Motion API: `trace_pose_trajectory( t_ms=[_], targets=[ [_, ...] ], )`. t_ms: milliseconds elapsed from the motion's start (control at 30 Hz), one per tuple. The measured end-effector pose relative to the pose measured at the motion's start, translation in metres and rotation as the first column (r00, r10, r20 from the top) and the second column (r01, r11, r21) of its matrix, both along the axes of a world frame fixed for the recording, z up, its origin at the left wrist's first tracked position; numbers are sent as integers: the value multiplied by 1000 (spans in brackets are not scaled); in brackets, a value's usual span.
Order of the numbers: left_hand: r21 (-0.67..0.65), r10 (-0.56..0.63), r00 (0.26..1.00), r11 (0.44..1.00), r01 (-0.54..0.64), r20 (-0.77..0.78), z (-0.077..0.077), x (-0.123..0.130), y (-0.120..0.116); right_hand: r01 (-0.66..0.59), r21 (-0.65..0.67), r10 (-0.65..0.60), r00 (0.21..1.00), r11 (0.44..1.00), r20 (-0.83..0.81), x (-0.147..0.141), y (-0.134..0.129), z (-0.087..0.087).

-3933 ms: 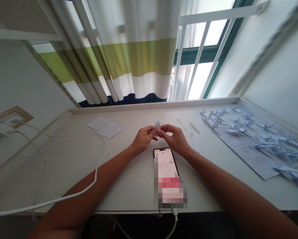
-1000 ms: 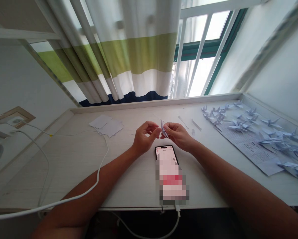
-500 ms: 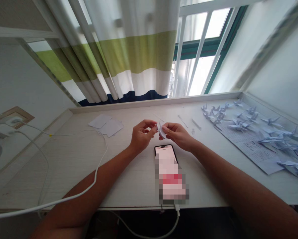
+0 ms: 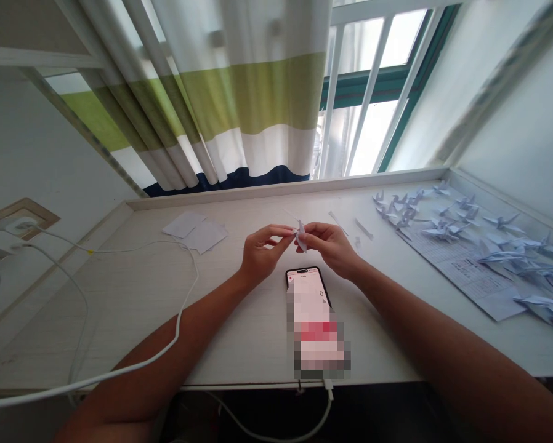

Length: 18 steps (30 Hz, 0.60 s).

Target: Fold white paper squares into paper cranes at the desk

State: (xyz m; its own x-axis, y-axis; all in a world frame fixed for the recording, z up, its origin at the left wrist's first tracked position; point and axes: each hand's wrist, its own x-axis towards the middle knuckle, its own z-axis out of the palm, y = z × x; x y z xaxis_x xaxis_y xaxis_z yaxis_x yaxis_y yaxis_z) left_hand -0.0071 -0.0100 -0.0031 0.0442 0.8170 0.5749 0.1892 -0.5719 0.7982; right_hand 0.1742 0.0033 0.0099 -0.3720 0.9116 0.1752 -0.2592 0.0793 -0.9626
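Observation:
Between my two hands is a small folded white paper crane (image 4: 302,236), held above the desk just beyond the phone. My left hand (image 4: 263,249) pinches its left tip between thumb and forefinger. The thumb and fingers of my right hand (image 4: 329,246) are closed on its body from the right. Part of the paper is hidden behind the fingers. Below the hands a phone (image 4: 311,314) lies face up with a lit pink screen, partly blurred out.
Several finished paper cranes (image 4: 447,231) cover a printed sheet (image 4: 470,277) at the right. Square white papers (image 4: 209,235) lie at the left, thin paper strips (image 4: 363,228) behind my right hand. A white cable (image 4: 177,326) crosses my left forearm; another plugs into the phone.
My left fingers have closed in on the paper's left tip, where a gap showed before. The paper now stands more upright, with a point sticking up. The phone screen's content differs slightly.

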Motion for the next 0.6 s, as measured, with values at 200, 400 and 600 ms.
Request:
trace_pose_trajectory(
  t_ms=[200, 400, 600],
  targets=[
    [-56, -36, 998, 998, 39, 51, 0, -2, 2, 64, 93, -69, 996, 994, 50, 1, 2, -2],
    [-60, -24, 999, 998, 26, 42, -1, -2, 5, 56, 161, -73, 993, 985, 97, 0, 4, -8],
    [-75, -20, 997, 997, 26, 73, -4, -2, 7, 73, 185, -92, 991, 980, 99, -1, 5, -13]
  ],
)
